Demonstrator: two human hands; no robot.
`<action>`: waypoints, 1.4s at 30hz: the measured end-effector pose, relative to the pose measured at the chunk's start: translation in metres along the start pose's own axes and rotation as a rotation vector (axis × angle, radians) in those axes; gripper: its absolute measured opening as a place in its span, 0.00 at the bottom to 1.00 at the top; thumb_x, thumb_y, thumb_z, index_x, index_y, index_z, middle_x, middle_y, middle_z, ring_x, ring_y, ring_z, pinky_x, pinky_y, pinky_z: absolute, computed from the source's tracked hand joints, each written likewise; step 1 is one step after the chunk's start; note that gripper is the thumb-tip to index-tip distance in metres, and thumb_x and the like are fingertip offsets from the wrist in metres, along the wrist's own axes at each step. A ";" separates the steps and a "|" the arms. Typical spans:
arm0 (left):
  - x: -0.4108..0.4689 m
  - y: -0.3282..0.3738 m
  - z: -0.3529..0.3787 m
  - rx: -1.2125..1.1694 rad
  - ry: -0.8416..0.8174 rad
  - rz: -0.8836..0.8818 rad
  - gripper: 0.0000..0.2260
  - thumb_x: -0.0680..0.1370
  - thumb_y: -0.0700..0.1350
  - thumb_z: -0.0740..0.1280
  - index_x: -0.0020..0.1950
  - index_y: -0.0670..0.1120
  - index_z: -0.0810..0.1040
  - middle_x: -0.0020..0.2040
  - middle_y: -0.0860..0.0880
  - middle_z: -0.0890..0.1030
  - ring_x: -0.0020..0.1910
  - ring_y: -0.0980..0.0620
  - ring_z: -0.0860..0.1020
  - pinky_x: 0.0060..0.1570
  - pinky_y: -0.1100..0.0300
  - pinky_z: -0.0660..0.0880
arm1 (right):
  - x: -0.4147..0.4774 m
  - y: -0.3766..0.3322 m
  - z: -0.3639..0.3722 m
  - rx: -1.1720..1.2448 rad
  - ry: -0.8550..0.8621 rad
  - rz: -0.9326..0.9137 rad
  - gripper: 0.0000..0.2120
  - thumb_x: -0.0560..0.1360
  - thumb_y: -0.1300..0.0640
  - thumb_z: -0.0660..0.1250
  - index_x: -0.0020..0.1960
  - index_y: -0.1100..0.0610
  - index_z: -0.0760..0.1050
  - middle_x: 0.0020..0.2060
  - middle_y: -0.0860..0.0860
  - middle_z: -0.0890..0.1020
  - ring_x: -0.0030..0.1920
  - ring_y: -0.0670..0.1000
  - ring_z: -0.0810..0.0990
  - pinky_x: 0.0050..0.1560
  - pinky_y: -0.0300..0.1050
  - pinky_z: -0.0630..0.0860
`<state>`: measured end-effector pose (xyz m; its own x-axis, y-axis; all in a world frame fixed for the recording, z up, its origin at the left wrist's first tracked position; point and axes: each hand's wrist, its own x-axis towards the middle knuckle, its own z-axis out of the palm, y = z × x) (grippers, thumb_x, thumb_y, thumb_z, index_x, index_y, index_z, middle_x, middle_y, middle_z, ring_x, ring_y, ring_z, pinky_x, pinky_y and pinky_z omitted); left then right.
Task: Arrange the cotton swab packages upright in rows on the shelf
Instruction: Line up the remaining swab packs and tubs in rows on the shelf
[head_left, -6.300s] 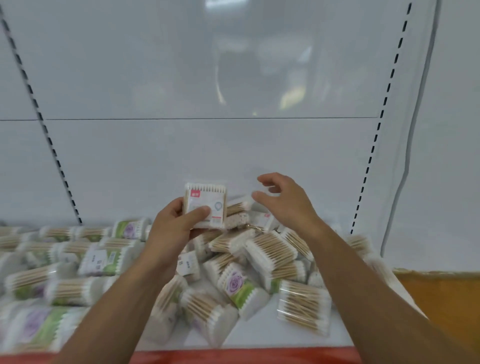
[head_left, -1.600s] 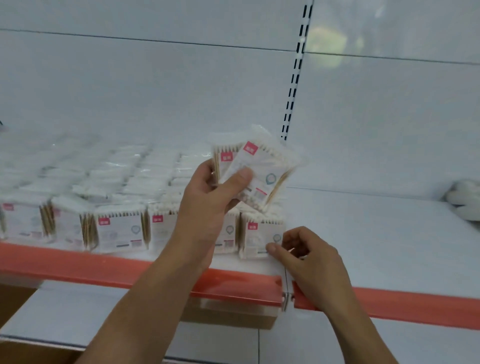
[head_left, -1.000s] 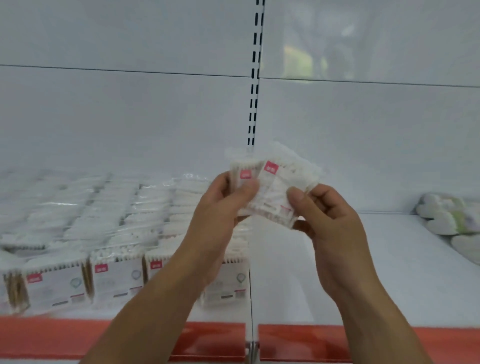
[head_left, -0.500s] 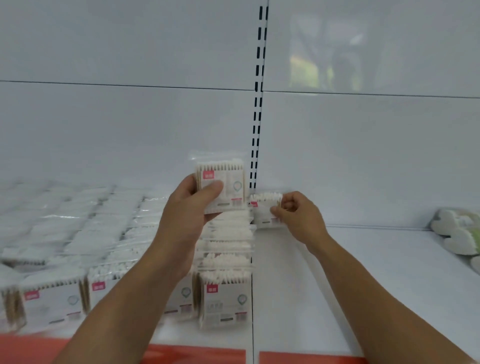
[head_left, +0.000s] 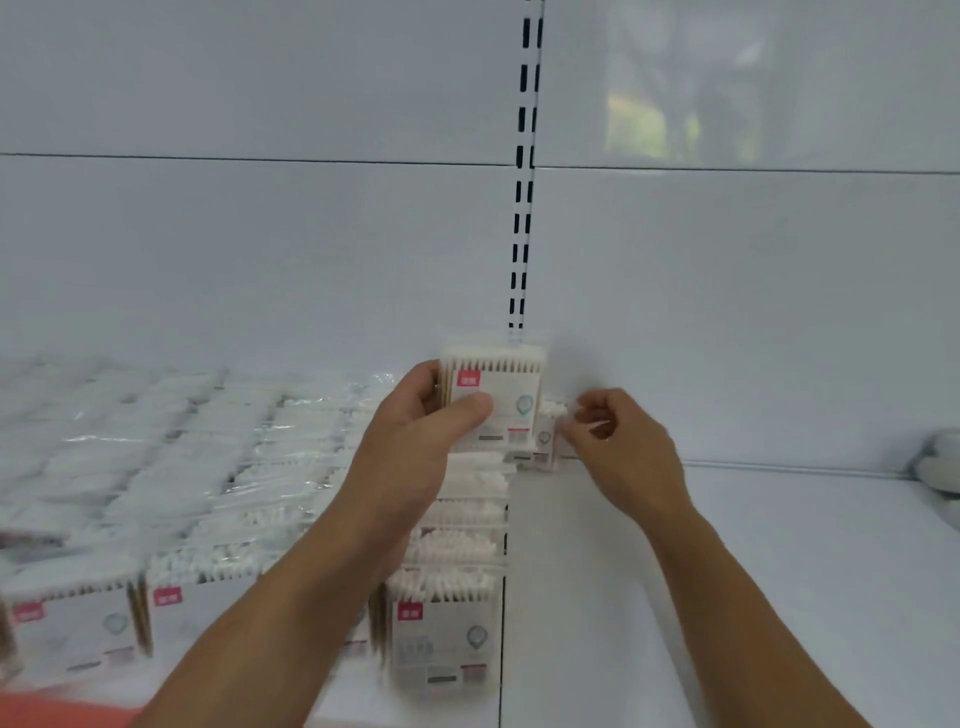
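My left hand (head_left: 415, 441) grips a flat pack of cotton swabs (head_left: 501, 392), white with a red label, and holds it upright above the shelf. Just right of it, my right hand (head_left: 618, 447) pinches a second swab pack (head_left: 540, 441) that stands upright at the back of the shelf, against the rear wall; the held pack hides most of it. Several rows of the same packs (head_left: 447, 634) stand upright across the left part of the white shelf (head_left: 675, 597), front to back.
A slotted black-and-white upright (head_left: 522, 208) runs up the back wall above the hands. The shelf right of the seam is bare white. A rounded white package (head_left: 940, 462) lies at the far right edge. A red shelf lip (head_left: 57, 712) shows at the bottom left.
My right hand has pushed its pack further back, down against the rear wall. My left hand has shifted its pack slightly right. The view has tilted down a little.
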<state>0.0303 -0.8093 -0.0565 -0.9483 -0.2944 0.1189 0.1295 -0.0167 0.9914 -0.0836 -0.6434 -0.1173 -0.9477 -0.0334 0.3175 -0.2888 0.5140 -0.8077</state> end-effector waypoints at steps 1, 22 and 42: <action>0.002 -0.001 0.001 0.008 0.001 -0.002 0.07 0.80 0.41 0.66 0.57 0.47 0.80 0.50 0.52 0.86 0.51 0.53 0.84 0.53 0.57 0.77 | -0.003 -0.008 -0.007 0.063 0.074 -0.035 0.07 0.76 0.46 0.69 0.49 0.48 0.76 0.43 0.41 0.81 0.42 0.40 0.79 0.45 0.37 0.72; 0.022 -0.030 -0.006 1.260 -0.212 0.144 0.29 0.81 0.64 0.56 0.79 0.54 0.60 0.80 0.56 0.60 0.78 0.56 0.56 0.75 0.60 0.50 | -0.003 0.003 -0.005 0.073 -0.175 0.037 0.11 0.73 0.48 0.73 0.45 0.49 0.71 0.41 0.45 0.81 0.39 0.44 0.79 0.37 0.39 0.70; 0.024 -0.036 -0.009 1.229 -0.181 0.202 0.28 0.80 0.64 0.58 0.76 0.52 0.66 0.76 0.53 0.67 0.76 0.52 0.63 0.74 0.55 0.58 | -0.015 -0.009 0.017 0.002 -0.076 0.147 0.21 0.70 0.46 0.76 0.53 0.54 0.70 0.46 0.49 0.79 0.47 0.54 0.83 0.51 0.50 0.78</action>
<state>0.0057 -0.8239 -0.0896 -0.9817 -0.0513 0.1836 0.0141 0.9410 0.3381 -0.0690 -0.6625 -0.1230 -0.9874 -0.0229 0.1569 -0.1461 0.5165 -0.8438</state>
